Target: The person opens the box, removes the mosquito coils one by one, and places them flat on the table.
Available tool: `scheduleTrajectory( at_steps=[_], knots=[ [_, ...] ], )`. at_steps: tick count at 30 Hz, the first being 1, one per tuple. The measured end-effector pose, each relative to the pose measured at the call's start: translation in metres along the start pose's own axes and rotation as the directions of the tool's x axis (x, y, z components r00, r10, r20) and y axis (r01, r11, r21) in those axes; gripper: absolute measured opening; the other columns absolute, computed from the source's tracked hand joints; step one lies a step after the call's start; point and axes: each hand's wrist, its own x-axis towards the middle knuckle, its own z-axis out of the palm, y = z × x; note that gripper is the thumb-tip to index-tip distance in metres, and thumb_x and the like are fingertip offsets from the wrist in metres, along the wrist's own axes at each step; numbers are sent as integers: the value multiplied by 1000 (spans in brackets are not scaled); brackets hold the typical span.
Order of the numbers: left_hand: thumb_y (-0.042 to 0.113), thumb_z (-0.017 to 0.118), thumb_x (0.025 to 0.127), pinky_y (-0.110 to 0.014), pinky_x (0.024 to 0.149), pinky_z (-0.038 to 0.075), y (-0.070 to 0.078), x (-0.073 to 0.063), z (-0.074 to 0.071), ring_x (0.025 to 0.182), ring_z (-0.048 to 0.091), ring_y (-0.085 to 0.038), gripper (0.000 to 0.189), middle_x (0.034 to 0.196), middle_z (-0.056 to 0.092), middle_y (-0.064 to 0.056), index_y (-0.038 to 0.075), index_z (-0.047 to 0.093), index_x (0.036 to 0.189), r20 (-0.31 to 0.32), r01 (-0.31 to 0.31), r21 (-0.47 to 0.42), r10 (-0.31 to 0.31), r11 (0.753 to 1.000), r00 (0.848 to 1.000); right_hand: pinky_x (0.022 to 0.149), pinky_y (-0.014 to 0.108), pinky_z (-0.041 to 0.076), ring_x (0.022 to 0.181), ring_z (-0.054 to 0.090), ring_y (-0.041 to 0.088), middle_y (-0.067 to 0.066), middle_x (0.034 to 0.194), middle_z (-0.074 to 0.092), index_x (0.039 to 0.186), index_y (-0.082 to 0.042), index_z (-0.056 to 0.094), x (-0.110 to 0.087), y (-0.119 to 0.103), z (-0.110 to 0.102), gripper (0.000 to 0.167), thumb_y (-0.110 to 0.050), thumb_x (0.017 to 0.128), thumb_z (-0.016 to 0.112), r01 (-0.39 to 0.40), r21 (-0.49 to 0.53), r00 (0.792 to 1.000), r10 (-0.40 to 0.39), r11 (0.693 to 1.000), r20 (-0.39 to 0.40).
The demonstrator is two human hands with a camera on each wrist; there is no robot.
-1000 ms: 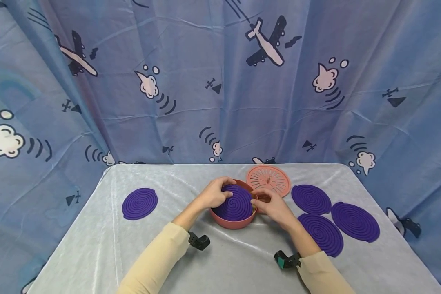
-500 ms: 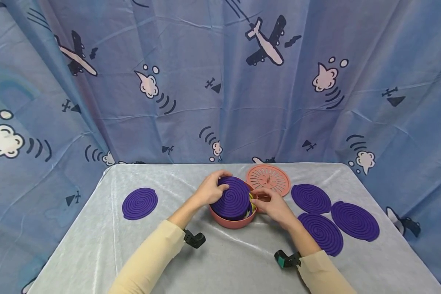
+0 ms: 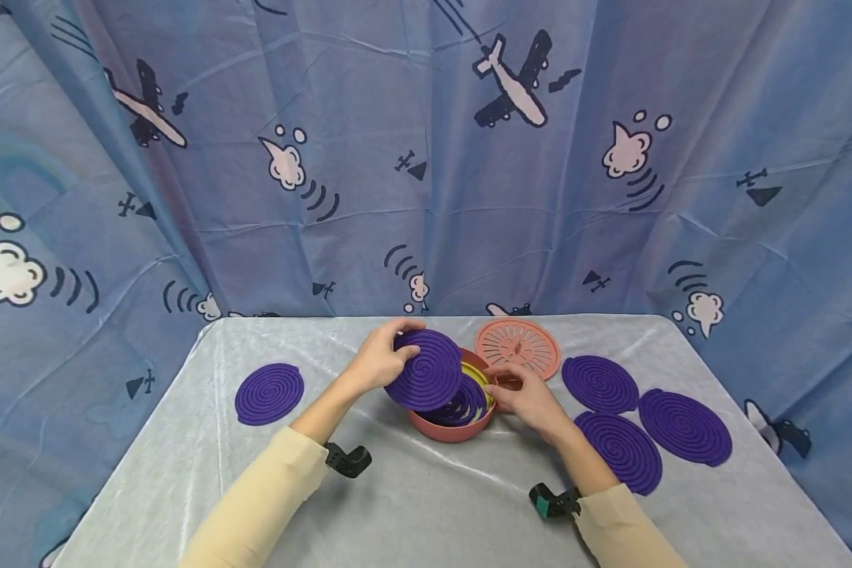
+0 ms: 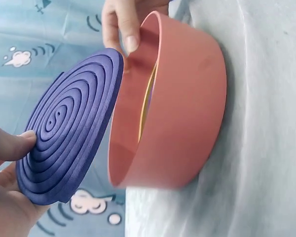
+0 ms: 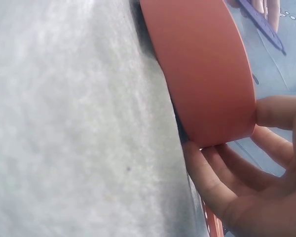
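My left hand pinches the edge of a purple mosquito coil, thumb on its upper face. It holds the coil tilted over the left side of a round terracotta-coloured box. Inside the box show another purple coil and a yellow ring-like piece. My right hand grips the box's right side; in the right wrist view its fingers curl against the wall and touch the rim. From the left wrist, the raised coil is seen apart from the box's opening.
A slotted salmon-coloured lid lies behind the box. Several purple coils lie on the pale cloth: one at the left, the others at the right, including the outermost coil. A blue patterned curtain hangs behind the table.
My left hand has lifted the purple coil out of the box and moved it up and left, uncovering the coil and yellow piece inside. The right hand has stayed at the box.
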Motion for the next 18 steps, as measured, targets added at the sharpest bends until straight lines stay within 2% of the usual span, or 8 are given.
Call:
scheduleTrajectory(
  at_steps=[4,11,18],
  knots=[
    [-1,64,96,-48,107,44,-7,-6,-14,120,60,-31,36,128,66,-14,3,64,131,-15,12,-2,-12,1000,1000,81,29,58,109,61,27,19,124,64,128,-1,64,0,0,0,37,-14,95,73,-9,4,1000,9,1000,0],
    [0,63,96,-50,103,46,-27,-15,-36,117,60,-34,38,130,63,-17,2,61,134,-48,57,5,-57,998,997,83,37,60,110,61,28,23,127,61,130,2,62,-1,-2,0,38,-14,96,71,2,16,1000,-3,1000,10],
    [0,63,97,-51,99,48,-57,-26,-51,113,60,-36,38,130,62,-19,1,60,134,-76,146,1,-146,989,986,84,41,60,111,61,29,25,128,60,131,3,61,-3,-4,1,40,-14,96,71,-2,31,1000,2,1000,12]
  ],
)
